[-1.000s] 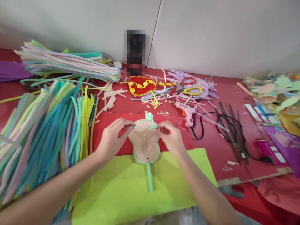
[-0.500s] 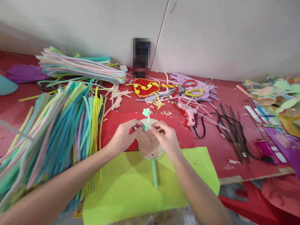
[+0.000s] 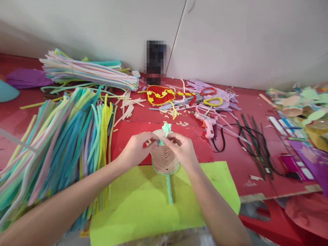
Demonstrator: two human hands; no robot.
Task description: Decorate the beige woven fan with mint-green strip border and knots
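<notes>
Both my left hand (image 3: pixel 140 147) and my right hand (image 3: pixel 181 147) are closed in a pinch on a mint-green pipe-cleaner flower (image 3: pixel 166 127), one from each side. Its petals stick up above my fingertips, and more mint-green fuzzy stem shows between them. Below lies a small fan (image 3: pixel 165 159) with a pale pink ribbed face, a mint-green rim and a mint-green handle pointing toward me. My hands cover parts of the fan's upper edge. Whether the flower touches the fan I cannot tell.
Bundles of pipe cleaners (image 3: pixel 69 143) fill the left side. Behind are a red fan with yellow flowers (image 3: pixel 161 95), pliers (image 3: pixel 198 98) and a pink glue gun (image 3: pixel 208 125) with a black cord (image 3: pixel 261 150). A lime-green sheet (image 3: pixel 143 205) lies along the front edge.
The flower has tipped to the right and lower, its head nearer my right fingertips. Both hands keep their pinch in nearly the same place. The fan has stayed where it was.
</notes>
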